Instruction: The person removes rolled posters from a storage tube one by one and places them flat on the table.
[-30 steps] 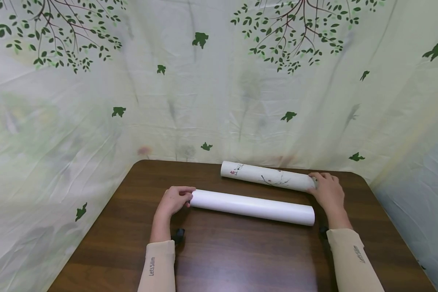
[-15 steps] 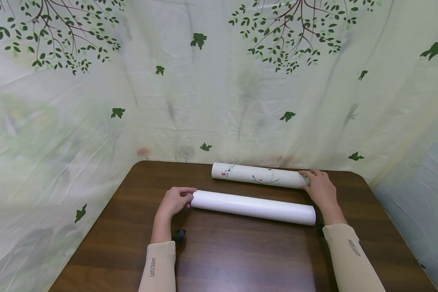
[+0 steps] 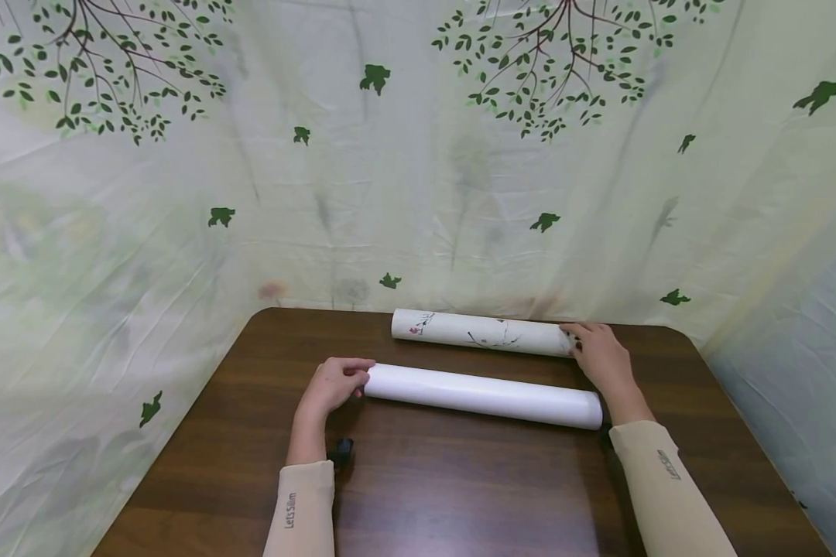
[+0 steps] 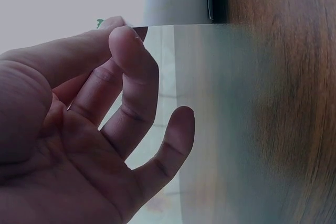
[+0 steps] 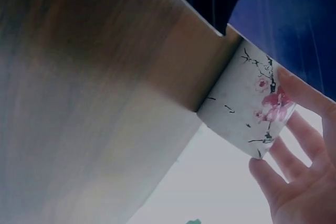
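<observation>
A plain white roll point(image 3: 484, 394) lies slantwise across the middle of the table. At its left end is my left hand point(image 3: 333, 382), pinching the edge between thumb and fingers. In the left wrist view the left hand point(image 4: 105, 98) has thumb and forefinger at the roll's rim, the other fingers loosely bent. Behind it lies a second white roll point(image 3: 484, 332), printed with dark branches and pink blossoms. My right hand point(image 3: 602, 360) grips that roll's right end. Seen from the right wrist, the right hand point(image 5: 310, 166) has thumb and fingers around the blossom-printed end point(image 5: 247, 103).
The brown wooden table point(image 3: 460, 495) has rounded far corners. A pale curtain point(image 3: 418, 193) printed with leaves hangs right behind its far edge and along both sides. A dark blue surface point(image 5: 289, 19) fills the top corner of the right wrist view.
My right hand has slid the blossom-printed roll to the left, roughly parallel behind the plain one. The left hand and the plain white roll stay almost where they were.
</observation>
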`<state>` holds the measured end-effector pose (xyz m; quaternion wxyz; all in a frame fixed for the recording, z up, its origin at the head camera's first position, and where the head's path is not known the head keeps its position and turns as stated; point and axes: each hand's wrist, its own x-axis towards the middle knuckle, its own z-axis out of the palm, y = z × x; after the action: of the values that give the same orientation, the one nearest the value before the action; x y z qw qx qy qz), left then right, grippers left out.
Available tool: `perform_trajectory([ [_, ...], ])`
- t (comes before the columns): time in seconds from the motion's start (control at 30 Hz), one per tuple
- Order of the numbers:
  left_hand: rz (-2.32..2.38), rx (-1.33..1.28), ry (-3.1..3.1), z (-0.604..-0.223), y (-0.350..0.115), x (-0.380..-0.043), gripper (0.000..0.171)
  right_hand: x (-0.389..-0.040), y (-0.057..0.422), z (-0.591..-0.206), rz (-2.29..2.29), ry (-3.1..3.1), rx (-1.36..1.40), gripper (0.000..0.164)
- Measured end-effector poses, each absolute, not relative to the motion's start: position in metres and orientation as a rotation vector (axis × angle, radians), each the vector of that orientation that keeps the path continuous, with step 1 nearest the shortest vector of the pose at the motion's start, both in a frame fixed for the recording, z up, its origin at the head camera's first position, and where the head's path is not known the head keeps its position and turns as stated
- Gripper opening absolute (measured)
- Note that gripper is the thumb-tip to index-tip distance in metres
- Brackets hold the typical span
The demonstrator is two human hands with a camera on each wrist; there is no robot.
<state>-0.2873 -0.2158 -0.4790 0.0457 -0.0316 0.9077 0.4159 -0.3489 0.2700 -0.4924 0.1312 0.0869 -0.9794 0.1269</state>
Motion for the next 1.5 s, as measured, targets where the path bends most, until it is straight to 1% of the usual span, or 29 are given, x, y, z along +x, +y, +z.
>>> perform_trajectory([
  [0.53,1.267,-0.117,2.756,-0.481,-0.219,-0.290,0.032,-0.356,0.265,-0.497,0.388,-2.814,0.282,0.046],
  [0.8,1.266,-0.103,2.771,-0.481,-0.219,-0.289,0.031,-0.353,0.268,-0.499,0.402,-2.793,0.330,0.049],
  [1.0,1.255,-0.143,2.782,-0.481,-0.219,-0.289,0.031,-0.350,0.275,-0.495,0.457,-2.873,0.315,0.056],
  [1.13,1.257,-0.150,2.790,-0.481,-0.217,-0.290,0.031,-0.339,0.281,-0.488,0.599,-2.853,0.238,0.056],
  [1.23,1.264,-0.155,2.794,-0.482,-0.216,-0.291,0.031,-0.326,0.282,-0.482,0.671,-2.777,0.192,0.053],
  [1.33,1.252,-0.137,2.804,-0.482,-0.216,-0.293,0.031,-0.307,0.277,-0.477,0.686,-2.678,0.169,0.046],
  [1.5,1.236,-0.108,2.808,-0.483,-0.216,-0.294,0.031,-0.270,0.256,-0.472,0.773,-2.569,0.148,0.032],
])
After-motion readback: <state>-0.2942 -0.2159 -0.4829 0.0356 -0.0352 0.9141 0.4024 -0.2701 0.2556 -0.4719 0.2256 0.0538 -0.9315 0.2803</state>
